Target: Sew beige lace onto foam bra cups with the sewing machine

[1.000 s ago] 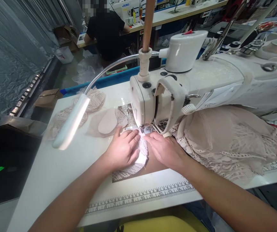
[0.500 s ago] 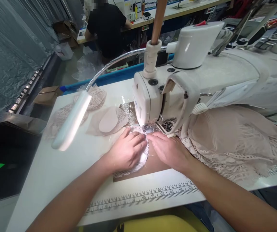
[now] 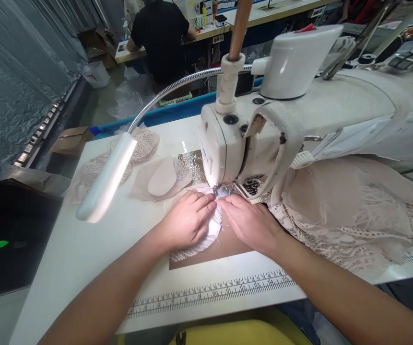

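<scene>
A rounded white lace cup piece (image 3: pixel 211 230) lies under the needle end of a white sewing machine (image 3: pixel 224 143), on a brown plate (image 3: pixel 237 239). My left hand (image 3: pixel 188 218) rests on top of the piece, fingers bent together, their tips gripping its edge by the presser foot (image 3: pixel 222 191). From the other side, my right hand (image 3: pixel 247 218) pinches the same edge with thumb and forefinger. Both sets of fingertips nearly meet just in front of the foot. My hands cover much of the piece, and the needle point cannot be made out.
Beige lace pieces (image 3: pixel 163 177) lie on the table to the left, below a lit lamp (image 3: pixel 107 177) on a bendy neck. A heap of beige lace fabric (image 3: pixel 339 201) fills the right side. A printed ruler (image 3: pixel 213 293) runs along the front edge. A person (image 3: pixel 159 38) sits at another table behind.
My left fingers have drawn together and slid slightly up towards the presser foot, with the cup piece. My right hand has barely moved. The view has shifted a little.
</scene>
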`<state>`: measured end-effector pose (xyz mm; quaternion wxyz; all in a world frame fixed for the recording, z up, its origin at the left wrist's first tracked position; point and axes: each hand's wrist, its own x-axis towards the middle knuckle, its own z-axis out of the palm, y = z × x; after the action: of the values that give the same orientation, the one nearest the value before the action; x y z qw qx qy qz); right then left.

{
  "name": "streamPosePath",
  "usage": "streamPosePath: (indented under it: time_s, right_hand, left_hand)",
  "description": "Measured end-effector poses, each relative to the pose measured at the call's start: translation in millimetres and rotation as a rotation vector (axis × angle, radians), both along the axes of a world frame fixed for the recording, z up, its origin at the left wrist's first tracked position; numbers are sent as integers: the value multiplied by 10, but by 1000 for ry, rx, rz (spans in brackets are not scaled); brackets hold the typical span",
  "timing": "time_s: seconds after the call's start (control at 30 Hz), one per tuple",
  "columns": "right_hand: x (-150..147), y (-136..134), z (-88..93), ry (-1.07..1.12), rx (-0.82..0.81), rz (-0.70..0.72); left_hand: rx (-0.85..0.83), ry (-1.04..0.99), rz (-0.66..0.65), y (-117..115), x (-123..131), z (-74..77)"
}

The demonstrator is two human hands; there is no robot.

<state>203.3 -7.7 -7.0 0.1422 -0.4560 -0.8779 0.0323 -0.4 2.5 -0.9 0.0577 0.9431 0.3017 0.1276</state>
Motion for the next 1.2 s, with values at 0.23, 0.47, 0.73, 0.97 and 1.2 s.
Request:
streamPosePath:
  time_s: [0.23,0.47,0.73,0.97,1.2]
  right_hand:
    - [-14,-6,-18,-33,38,-21]
    - [-13,-6,-29,-36,43,-22]
    - [21,2,-6,21,8,11]
    - [15,5,-41,-14,-11,-5]
    - [10,13,-16,-16,-15,6]
  left_hand:
    - [9,-17,14,26,17,-9]
    - [31,-6,21,35,16,-38]
    - [18,-37,19,85,-14,-67]
    - [13,-10,88,109,-22,-21]
    - [31,32,178,100,-57,-48]
